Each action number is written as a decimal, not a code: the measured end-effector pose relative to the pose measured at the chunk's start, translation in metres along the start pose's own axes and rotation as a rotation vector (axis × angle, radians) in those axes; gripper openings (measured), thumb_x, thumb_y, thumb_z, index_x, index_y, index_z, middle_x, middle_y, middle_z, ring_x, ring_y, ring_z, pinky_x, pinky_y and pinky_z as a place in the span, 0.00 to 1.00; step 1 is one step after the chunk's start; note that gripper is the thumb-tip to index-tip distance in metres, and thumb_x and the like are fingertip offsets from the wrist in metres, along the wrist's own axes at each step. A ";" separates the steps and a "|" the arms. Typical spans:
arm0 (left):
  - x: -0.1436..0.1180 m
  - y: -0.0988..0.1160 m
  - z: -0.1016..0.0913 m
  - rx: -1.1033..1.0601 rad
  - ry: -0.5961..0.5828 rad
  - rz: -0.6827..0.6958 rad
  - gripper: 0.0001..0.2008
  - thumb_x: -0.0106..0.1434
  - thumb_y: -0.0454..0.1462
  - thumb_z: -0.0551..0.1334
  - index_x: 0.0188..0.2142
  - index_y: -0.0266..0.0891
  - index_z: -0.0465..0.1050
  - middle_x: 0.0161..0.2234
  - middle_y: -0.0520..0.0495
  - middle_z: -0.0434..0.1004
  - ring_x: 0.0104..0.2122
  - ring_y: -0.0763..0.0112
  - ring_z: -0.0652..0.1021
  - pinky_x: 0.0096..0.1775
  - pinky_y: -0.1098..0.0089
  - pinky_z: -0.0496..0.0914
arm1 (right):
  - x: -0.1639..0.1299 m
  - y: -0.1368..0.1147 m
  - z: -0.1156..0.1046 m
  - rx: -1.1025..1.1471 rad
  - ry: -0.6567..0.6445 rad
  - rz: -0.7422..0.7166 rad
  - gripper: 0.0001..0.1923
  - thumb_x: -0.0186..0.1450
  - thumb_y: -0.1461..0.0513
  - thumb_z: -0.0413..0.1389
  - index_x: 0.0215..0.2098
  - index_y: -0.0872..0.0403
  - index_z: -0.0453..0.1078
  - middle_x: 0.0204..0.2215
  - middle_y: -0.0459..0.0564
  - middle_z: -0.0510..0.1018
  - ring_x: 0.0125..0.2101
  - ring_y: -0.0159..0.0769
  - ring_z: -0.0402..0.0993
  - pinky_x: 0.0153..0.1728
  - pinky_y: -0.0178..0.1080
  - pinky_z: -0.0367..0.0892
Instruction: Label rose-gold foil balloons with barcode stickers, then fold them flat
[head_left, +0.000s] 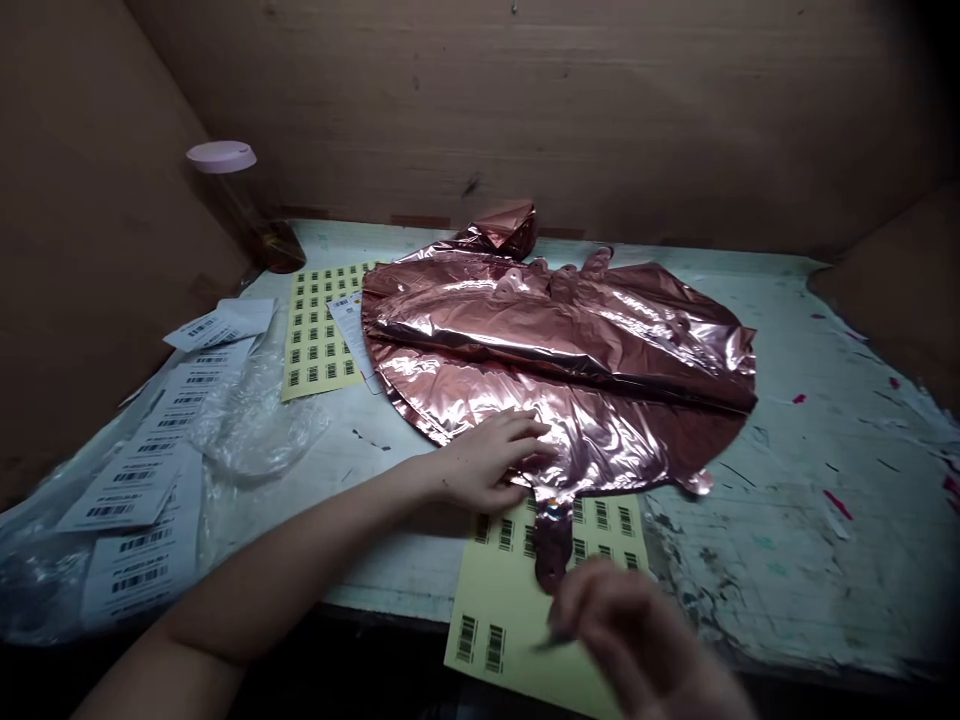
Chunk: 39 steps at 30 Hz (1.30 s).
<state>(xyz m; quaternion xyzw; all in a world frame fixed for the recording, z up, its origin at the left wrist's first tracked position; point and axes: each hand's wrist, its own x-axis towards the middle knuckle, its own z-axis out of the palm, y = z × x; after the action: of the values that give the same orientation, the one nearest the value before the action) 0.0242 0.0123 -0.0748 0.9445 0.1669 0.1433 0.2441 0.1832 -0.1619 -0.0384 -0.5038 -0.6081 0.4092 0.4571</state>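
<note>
A flat, shiny rose-coloured foil balloon (600, 440) lies creased across the table, its narrow tail (553, 540) pointing towards me. My left hand (499, 460) rests on its near edge, fingers stretched out over the foil to the left of the tail. Just below the tail's end is my right hand (630, 630), smeared by motion, with its fingers drawn together. A small dark blurred thing shows at those fingertips, too unclear to name. Beneath both the tail and the right hand lies a yellow sheet of barcode stickers (510, 590), overhanging the table's front edge.
Another yellow barcode sheet (315, 340) lies at the back left, partly under a white card (352, 330). White barcode labels (150, 470) and clear plastic bags (255, 420) cover the left side. A lidded bottle (225, 158) stands behind. Cardboard walls (525, 110) surround the table (750, 560).
</note>
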 end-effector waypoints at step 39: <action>0.020 0.012 0.012 -0.809 0.141 -0.446 0.04 0.54 0.31 0.69 0.32 0.34 0.79 0.27 0.49 0.80 0.27 0.73 0.79 0.31 0.76 0.73 | 0.037 0.040 -0.049 -0.347 0.122 -0.247 0.12 0.70 0.67 0.53 0.50 0.52 0.72 0.39 0.51 0.73 0.40 0.37 0.72 0.39 0.38 0.71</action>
<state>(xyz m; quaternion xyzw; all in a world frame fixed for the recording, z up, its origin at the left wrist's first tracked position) 0.0492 0.0053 -0.0751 0.7023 0.3128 0.2049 0.6058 0.2373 -0.1177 -0.0597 -0.5202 -0.6978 0.2083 0.4461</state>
